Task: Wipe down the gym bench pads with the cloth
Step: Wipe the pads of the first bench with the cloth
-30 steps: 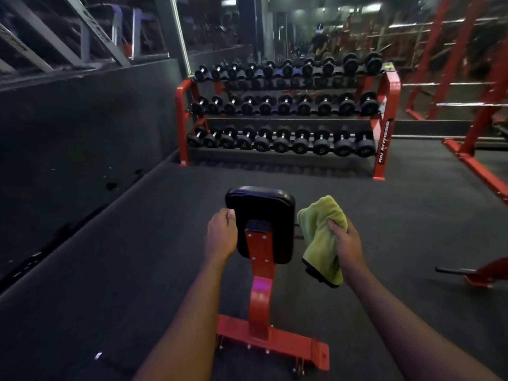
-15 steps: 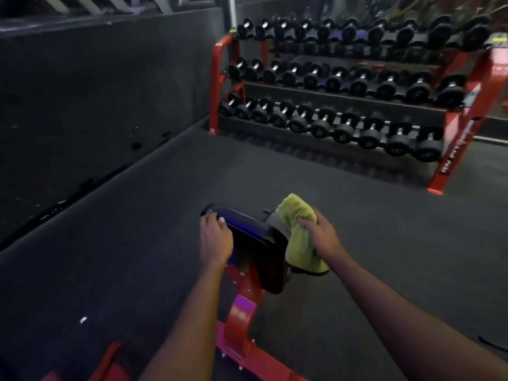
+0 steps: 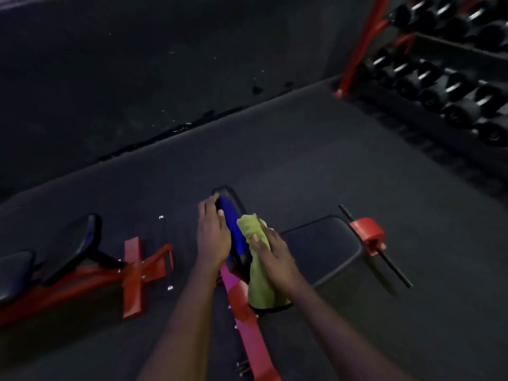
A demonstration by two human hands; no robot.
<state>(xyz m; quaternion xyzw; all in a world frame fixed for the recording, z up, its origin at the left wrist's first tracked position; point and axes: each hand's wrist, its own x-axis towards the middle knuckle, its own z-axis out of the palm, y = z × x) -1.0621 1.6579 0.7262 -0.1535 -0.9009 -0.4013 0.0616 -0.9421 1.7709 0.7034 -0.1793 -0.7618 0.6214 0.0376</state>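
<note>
The black upright back pad of a red-framed bench stands edge-on right below me. My left hand grips the pad's left edge, fingers curled over its top. My right hand holds a yellow-green cloth against the pad's right face; the cloth hangs down past the hand. The bench's flat black seat pad lies to the right of the cloth.
A second red bench with black pads sits at the left. A red collar on a black bar lies right of the seat. A red dumbbell rack fills the upper right. A dark wall runs behind.
My view has swung down and left, so the rack slid to the upper right and the second bench came into view. My right hand with the cloth has moved onto the pad's face.
</note>
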